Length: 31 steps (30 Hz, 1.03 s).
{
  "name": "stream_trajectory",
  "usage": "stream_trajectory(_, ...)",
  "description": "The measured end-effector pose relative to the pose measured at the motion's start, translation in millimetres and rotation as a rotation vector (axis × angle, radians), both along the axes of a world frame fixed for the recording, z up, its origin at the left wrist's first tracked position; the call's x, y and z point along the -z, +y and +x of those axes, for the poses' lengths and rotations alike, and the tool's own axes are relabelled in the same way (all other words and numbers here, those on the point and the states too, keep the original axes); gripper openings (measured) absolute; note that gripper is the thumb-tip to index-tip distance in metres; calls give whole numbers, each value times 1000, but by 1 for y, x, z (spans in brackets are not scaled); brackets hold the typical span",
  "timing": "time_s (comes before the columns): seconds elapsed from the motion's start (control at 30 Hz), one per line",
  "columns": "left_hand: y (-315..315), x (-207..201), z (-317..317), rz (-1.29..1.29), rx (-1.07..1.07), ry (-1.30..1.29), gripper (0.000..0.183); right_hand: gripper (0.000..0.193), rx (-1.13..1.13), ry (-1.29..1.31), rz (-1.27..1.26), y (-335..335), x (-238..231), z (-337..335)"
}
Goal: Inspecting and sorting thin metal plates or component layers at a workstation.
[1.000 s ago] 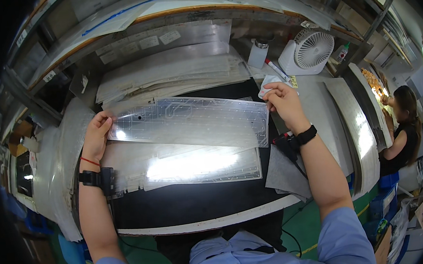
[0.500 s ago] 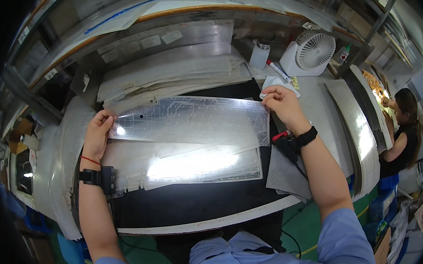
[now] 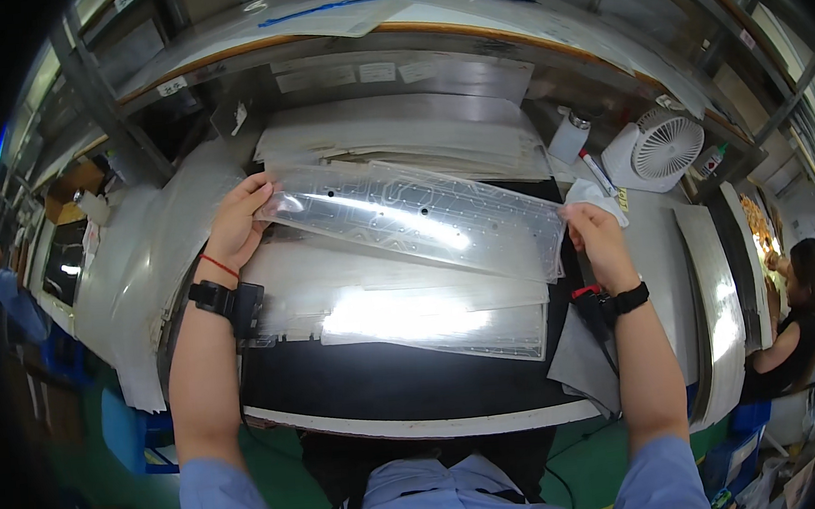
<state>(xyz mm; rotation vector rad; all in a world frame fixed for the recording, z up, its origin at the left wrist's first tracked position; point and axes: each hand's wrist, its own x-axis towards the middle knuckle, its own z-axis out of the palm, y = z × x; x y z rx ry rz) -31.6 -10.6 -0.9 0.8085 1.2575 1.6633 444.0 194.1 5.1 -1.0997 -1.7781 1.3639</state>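
Note:
Between my two hands a clear plastic sheet (image 3: 375, 209), long and narrow and printed with fine circuit-like lines, hangs tilted with its right end lower. My left hand (image 3: 240, 215) pinches its left end; my right hand (image 3: 598, 238) pinches its right end. Light glares off its surface, and a couple of dark round spots show in it. Just below lies a stack of similar sheets (image 3: 432, 324) on the black table mat (image 3: 389, 380). Beyond the held sheet rests another pile of pale sheets (image 3: 397, 126).
At the back right stand a white fan (image 3: 658, 151), a white bottle (image 3: 569, 136) and a marker (image 3: 598, 174). A grey cloth (image 3: 586, 365) lies by my right wrist. Sheet stacks (image 3: 164, 264) flank the left. A co-worker (image 3: 796, 329) sits far right. A shelf (image 3: 390, 31) spans above.
My view has shifted, so the scene sits further right. The held sheet tilts more steeply, its left end raised and right end lower. Both hands keep their pinch.

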Motion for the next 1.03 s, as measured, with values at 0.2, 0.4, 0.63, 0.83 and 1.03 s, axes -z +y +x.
stream_trajectory(0.2,0,-7,10,-5,-22,-30,19,15,47,100,13,5,8,1)
stream_trajectory(0.4,-2,-5,5,81,49,13,17,19,156,314,171,2,2,2)
stream_trajectory(0.63,0,-5,7,-24,34,50,19,19,83,501,265,1,1,12)
stream_trajectory(0.83,2,-6,8,-134,61,90,29,18,174,325,170,2,0,3)
stream_trajectory(1.03,-1,-3,-1,-184,82,213,33,21,170,275,139,5,2,3)
